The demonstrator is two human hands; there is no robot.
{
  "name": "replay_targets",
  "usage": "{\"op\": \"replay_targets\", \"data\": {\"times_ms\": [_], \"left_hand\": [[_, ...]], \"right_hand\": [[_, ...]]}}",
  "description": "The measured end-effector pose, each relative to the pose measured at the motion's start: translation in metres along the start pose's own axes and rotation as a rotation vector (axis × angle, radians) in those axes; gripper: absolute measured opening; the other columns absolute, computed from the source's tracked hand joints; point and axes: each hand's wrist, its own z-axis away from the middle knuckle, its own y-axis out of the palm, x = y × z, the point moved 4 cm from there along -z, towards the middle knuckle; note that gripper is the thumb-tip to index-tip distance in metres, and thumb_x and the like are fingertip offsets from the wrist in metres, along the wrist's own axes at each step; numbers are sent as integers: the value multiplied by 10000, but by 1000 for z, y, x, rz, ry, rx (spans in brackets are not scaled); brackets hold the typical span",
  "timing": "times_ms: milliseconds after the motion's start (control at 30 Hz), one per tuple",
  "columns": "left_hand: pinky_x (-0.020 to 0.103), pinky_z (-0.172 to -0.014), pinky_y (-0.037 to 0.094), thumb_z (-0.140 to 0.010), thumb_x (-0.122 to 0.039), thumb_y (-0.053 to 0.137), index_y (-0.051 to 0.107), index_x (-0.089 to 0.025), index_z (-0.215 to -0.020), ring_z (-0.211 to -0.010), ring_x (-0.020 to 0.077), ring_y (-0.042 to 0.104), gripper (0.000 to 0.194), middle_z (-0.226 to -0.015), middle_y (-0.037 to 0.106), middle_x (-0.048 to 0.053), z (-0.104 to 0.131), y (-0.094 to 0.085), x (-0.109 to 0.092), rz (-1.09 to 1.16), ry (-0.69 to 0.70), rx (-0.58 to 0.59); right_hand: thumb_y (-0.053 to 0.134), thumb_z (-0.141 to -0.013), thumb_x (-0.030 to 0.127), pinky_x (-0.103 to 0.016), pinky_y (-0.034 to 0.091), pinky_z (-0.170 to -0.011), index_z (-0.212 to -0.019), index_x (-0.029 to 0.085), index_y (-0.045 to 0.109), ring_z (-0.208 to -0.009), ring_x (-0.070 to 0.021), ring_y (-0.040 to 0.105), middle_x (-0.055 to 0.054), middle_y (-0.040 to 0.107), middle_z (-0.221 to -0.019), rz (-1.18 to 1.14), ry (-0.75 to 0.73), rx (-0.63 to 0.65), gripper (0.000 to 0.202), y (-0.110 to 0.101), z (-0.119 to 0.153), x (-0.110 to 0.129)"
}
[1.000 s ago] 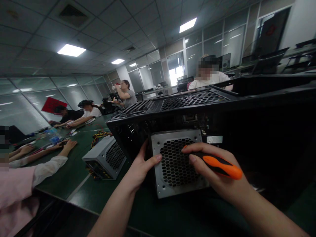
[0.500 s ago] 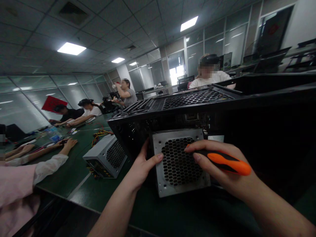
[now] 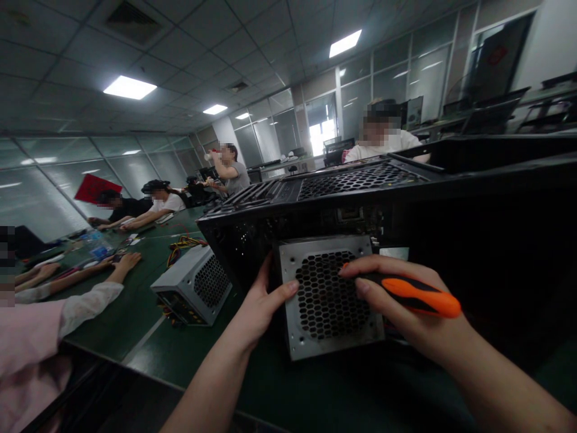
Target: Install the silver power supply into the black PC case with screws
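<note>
A grey computer power supply (image 3: 331, 349) with a honeycomb grille is propped in front of the black computer case (image 3: 311, 210). Round its left edge goes my left hand (image 3: 264, 304), thumb on the front face and fingers partly hidden behind. My right hand (image 3: 410, 294) is closed on a screwdriver (image 3: 419, 296) with an orange and black handle, which points left across the grille's right side. The screwdriver's shaft and tip cannot be made out. Some of my right fingers are hidden behind the handle and the power supply's right edge.
A second power supply (image 3: 184, 285) with coloured cables lies on the green table (image 3: 148, 352), left of the case. Further left, a co-worker's hand (image 3: 128, 264) and pink-clad body (image 3: 33, 337) are close by. A plastic bottle (image 3: 98, 245) and several people are beyond.
My right hand and the screwdriver have shifted very slightly to the right. The left hand and the power supply look unmoved.
</note>
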Motion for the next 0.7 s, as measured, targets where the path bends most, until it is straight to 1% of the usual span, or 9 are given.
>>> {"op": "replay_targets", "data": {"times_ms": [133, 200, 267, 333, 400, 467, 533, 600, 700], "left_hand": [[394, -1109, 246, -733, -398, 665, 329, -190, -1382, -1309, 279, 377, 760, -1401, 454, 88, 2, 0, 3, 14, -36, -26], [381, -1115, 241, -741, -409, 652, 318, -187, -1385, -1333, 274, 343, 759, -1425, 424, 89, 7, 1, 4, 5, -42, -71], [366, -1120, 236, -768, -417, 619, 248, -192, -1410, -1365, 256, 287, 774, -1481, 329, 88, 14, 3, 6, -27, -22, -141], [373, -1122, 236, -795, -427, 586, 161, -226, -1428, -1383, 242, 247, 788, -1528, 206, 78, 23, 5, 8, -77, 33, -214], [397, -1129, 220, -803, -430, 579, 160, -269, -1421, -1395, 243, 207, 764, -1539, 148, 57, 31, 6, 6, -168, 130, -286], [419, -1134, 197, -797, -418, 591, 235, -295, -1396, -1399, 253, 179, 707, -1523, 181, 43, 38, 6, 1, -291, 246, -354], [431, -1132, 190, -795, -401, 598, 299, -298, -1371, -1392, 264, 186, 658, -1494, 241, 48, 42, 8, -5, -401, 334, -387], [439, -1124, 202, -804, -390, 589, 314, -296, -1365, -1376, 270, 217, 632, -1474, 270, 59, 42, 9, -8, -473, 374, -387], [448, -1118, 208, -823, -382, 563, 290, -296, -1375, -1369, 270, 222, 622, -1471, 259, 65, 42, 11, -11, -544, 386, -378]], "right_hand": [[561, -813, 224, -134, 501, -658, -874, 258, 652, -766, -99, 638, 40, 667, -838, 18, -12, 22, 115, 2, 1, 2], [557, -817, 224, -137, 499, -670, -875, 255, 648, -770, -98, 636, 39, 665, -839, 23, -16, 33, 111, 2, 1, 4], [550, -825, 225, -153, 504, -686, -887, 247, 645, -789, -109, 637, 28, 665, -855, 24, -13, 36, 116, 3, 2, 4], [549, -826, 222, -163, 509, -693, -897, 242, 643, -801, -116, 639, 23, 666, -866, 23, -9, 40, 120, 3, 2, 5], [550, -825, 221, -168, 511, -696, -900, 241, 642, -800, -118, 641, 24, 667, -869, 19, -10, 40, 121, 3, 3, 5], [552, -822, 223, -176, 515, -687, -894, 239, 645, -794, -124, 642, 21, 669, -863, 14, -13, 36, 119, 3, 3, 5], [552, -818, 219, -175, 514, -659, -883, 235, 650, -779, -128, 643, 17, 671, -849, 8, -15, 18, 118, 2, 2, 4], [553, -813, 212, -155, 503, -623, -868, 237, 652, -749, -116, 640, 25, 670, -827, 0, -18, -3, 116, 2, 1, 4], [558, -809, 210, -133, 491, -618, -845, 238, 655, -720, -96, 632, 39, 669, -802, -14, -25, -25, 108, 2, -2, 5]]}}
